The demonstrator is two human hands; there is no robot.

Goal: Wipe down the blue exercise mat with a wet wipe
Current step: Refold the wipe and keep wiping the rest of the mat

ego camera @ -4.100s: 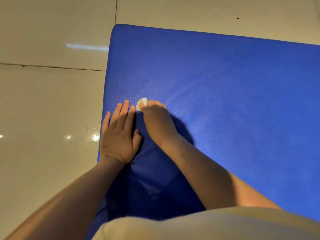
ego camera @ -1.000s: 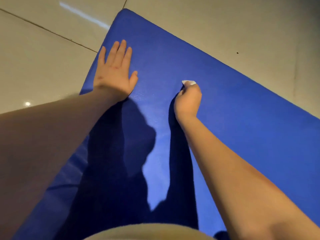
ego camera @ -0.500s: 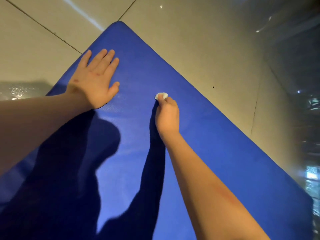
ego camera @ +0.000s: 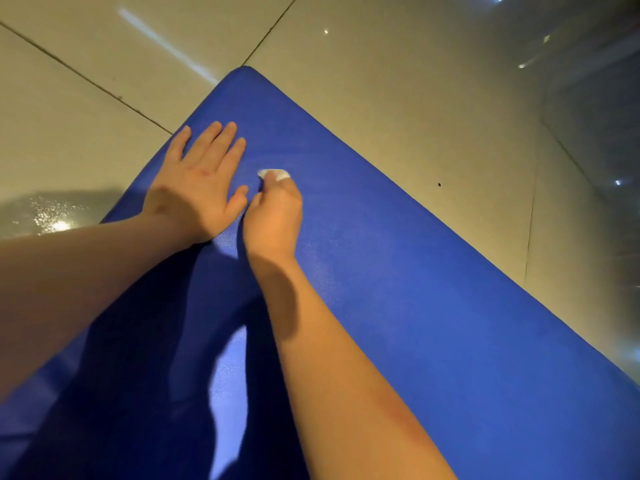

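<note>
Mat: Your blue exercise mat point(ego camera: 415, 271) lies flat on the tiled floor point(ego camera: 381, 81). Its rounded far corner points away from you, and its surface fills most of the lower view.

Wipe: The wet wipe point(ego camera: 273, 173) is a small white wad on the mat, not far short of that corner. Only its front edge shows, poking out past your fingertips.

Right hand: Your right hand point(ego camera: 275, 216) is knuckles up with the fingers curled down round the wipe, holding it against the mat. How much of the wipe is tucked under the palm cannot be seen.

Left hand: Your left hand point(ego camera: 201, 181) rests palm down on the mat near its left edge. The fingers are straight and close together, the thumb is angled out to the right, and it holds nothing. Its thumb lies just beside the right hand; whether the two touch is unclear.

Forearms: Both bare forearms point(ego camera: 346, 375) reach in from the bottom of the view, and their dark shadows point(ego camera: 138, 341) spread across the near part of the mat.

Floor: The pale tiles are glossy, crossed by dark grout lines point(ego camera: 270, 29) and streaked with reflected light. A small dark speck point(ego camera: 439, 184) sits on a tile just beyond the mat's far edge. A glinting patch point(ego camera: 52, 216) shows on the floor beside the mat's left edge.
</note>
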